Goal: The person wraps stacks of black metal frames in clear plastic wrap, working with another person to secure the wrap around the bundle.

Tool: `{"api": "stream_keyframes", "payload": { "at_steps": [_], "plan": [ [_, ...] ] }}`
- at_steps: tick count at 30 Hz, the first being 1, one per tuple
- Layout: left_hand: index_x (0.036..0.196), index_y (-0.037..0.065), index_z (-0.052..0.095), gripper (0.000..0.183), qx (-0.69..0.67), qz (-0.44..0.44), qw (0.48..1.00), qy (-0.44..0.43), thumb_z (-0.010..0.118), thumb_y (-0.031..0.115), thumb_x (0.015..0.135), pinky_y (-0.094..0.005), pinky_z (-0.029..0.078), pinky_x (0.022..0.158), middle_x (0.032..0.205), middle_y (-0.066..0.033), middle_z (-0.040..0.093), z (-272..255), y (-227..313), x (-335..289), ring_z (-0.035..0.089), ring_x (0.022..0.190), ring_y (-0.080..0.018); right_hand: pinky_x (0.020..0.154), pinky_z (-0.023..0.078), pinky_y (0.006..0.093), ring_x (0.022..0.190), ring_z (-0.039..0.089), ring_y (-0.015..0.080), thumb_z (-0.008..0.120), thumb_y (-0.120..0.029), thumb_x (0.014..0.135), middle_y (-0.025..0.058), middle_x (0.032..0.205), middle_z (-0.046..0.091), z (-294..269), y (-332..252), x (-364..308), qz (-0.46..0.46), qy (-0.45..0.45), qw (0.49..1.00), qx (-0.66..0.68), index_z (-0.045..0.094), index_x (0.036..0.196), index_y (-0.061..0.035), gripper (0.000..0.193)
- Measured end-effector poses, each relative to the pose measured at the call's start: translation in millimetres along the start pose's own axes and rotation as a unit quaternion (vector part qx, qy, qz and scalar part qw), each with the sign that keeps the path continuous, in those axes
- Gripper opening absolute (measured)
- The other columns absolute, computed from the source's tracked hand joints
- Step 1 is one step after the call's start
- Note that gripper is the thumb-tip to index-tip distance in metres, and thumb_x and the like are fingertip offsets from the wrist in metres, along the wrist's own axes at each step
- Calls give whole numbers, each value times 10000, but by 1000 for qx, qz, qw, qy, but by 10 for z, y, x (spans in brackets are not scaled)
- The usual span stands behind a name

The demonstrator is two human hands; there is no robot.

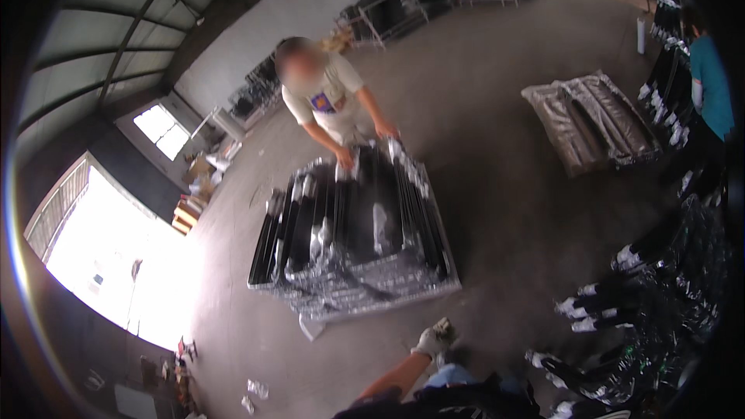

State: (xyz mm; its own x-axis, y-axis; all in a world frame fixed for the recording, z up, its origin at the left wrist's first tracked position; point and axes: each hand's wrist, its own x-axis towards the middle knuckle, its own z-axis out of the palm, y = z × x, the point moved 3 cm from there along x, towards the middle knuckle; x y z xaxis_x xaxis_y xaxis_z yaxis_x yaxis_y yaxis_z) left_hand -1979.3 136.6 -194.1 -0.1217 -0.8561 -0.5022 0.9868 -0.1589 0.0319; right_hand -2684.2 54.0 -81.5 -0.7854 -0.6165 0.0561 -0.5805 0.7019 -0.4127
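My left hand [434, 337], in a pale work glove with darker, soiled-looking fingers, reaches in from the lower edge. It hovers over the floor in front of a large plastic-wrapped stack [365, 279], apart from it. Blur hides how the fingers are set and whether anything is in them. The stack holds several long black pieces [310, 206] standing side by side, with white wrapping on parts of them. Across the stack, a person in a light T-shirt [341, 81] leans over with both hands on its far end. My right hand is out of view.
Two flat, brown plastic-wrapped bundles [586, 124] lie on the floor at right. Black pieces with white-wrapped ends [621, 302] crowd the lower right. Another person in teal [710, 81] stands at the far right. Metal racks [403, 12] line the back; a bright doorway [109, 256] opens at left.
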Motion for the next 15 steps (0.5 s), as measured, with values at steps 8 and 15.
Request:
{"api": "stream_keyframes", "payload": {
  "at_steps": [8, 15],
  "plan": [
    [1082, -7, 525, 289, 351, 1, 936, -22, 540, 101, 815, -323, 426, 841, 1014, -127, 583, 1030, 762, -461, 553, 927, -239, 804, 470, 291, 1000, 507, 191, 593, 35, 715, 99, 1166, 482, 425, -1760, -1356, -201, -111, 852, 471, 410, 1197, -54, 524],
    [1309, 60, 329, 590, 569, 55, 805, -156, 580, 312, 838, -266, 303, 964, 1237, -46, 425, 1789, 1411, -1230, 390, 1144, -144, 747, 447, 220, 828, 505, 74, 654, 13, 675, -18, 899, 523, 111, -4463, -4917, -169, -573, 577, 558, 521, 1038, -60, 393]
  ]
}}
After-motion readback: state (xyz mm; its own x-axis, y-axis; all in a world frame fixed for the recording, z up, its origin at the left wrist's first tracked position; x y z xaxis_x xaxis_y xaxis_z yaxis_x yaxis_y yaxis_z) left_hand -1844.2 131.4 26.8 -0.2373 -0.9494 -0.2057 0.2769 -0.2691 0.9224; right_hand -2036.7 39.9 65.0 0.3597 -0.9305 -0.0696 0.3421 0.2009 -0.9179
